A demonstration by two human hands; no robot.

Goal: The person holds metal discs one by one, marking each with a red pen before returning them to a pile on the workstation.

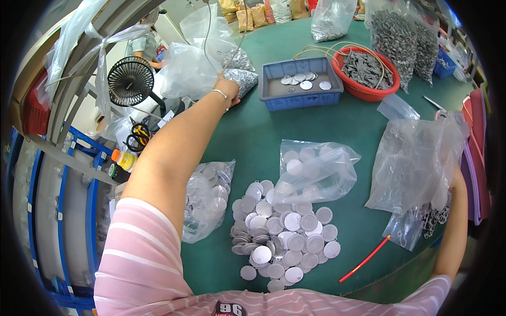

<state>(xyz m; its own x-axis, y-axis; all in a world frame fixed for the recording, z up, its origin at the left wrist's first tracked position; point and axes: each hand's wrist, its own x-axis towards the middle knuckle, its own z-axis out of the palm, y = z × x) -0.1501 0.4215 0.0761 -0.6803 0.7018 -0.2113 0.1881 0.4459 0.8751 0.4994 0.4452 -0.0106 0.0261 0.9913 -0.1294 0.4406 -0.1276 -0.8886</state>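
**Hands in the bags**

Near: pile of silver discs [284, 237] on green table [253, 142]. R hand is hidden behind big clear bag [416, 163], grip can't tell. Far: L hand [227, 88] shut on small bag of metal bits [241, 80], beside blue tray [300, 84].

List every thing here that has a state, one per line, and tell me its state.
left hand: closed on small bag of metal parts
right hand: hidden behind large clear bag
blue tray: holds a few discs
red basin: full of grey parts
desk fan: blades not discernible
disc pile: loose on table
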